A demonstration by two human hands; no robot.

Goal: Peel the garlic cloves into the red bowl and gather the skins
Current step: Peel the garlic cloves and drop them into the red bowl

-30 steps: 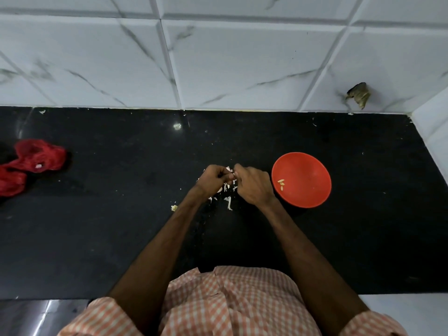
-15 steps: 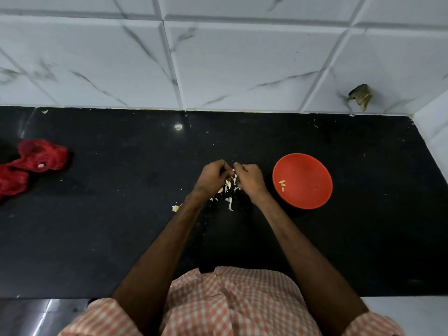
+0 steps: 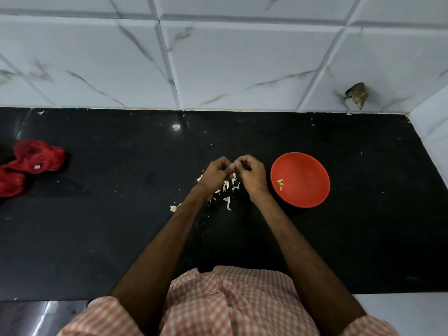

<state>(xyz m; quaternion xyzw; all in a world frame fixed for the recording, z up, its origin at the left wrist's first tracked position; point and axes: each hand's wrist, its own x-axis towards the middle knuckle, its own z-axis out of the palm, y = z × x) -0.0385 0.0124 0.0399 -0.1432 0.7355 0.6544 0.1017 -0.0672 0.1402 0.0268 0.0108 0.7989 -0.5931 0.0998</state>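
Head view: left hand (image 3: pixel 215 174) and right hand (image 3: pixel 251 174), now higher, pinch garlic clove (image 3: pixel 233 164).

This is a kitchen, likely a home one: a polished black stone counter (image 3: pixel 97 238) runs along a wall of white, grey-veined tiles (image 3: pixel 230 69). Food prep lies on it: a red bowl (image 3: pixel 308 170) holding a few peeled garlic cloves (image 3: pixel 280 182), scattered garlic skins (image 3: pixel 228 203), and a crumpled red mesh bag (image 3: pixel 36 157).
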